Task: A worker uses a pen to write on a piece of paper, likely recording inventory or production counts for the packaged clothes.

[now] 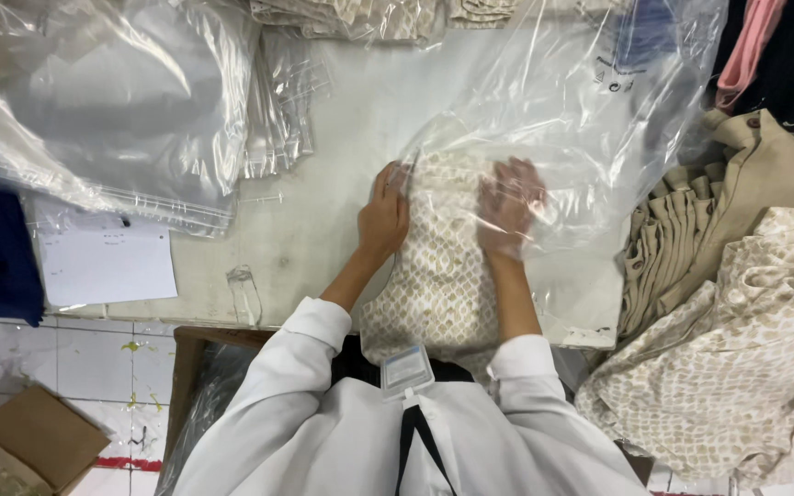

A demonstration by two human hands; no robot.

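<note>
1. Folded cloth (434,276), cream with a small tan leaf-like print, lying on the table in front of the person, its near end hanging over the table edge towards the body, its far end inside the mouth of a clear plastic bag (562,119)
2. Left hand (384,219), flat on the left edge of the cloth at the bag's opening, fingers pressed down on fabric and plastic; not closed round anything
3. Right hand (507,207), inside the bag, seen through the film, palm down on the cloth with fingers spread; whether it pinches the cloth cannot be told
4. Table (323,211), a pale, worn and stained top; one loose white paper sheet (107,262) at its left near edge
5. Stack of empty clear bags (112,101), far left of the table, with a smaller sheaf just beside it
6. Pile of the same printed cloth (737,358), right of the person, well apart from the hands; plain beige pleated garment (691,239) lying against it
7. More folded printed pieces (369,14) at the far edge of the table
8. Floor (75,358), white tiles with marks, lower left; a brown cardboard box (34,441) on it
</note>
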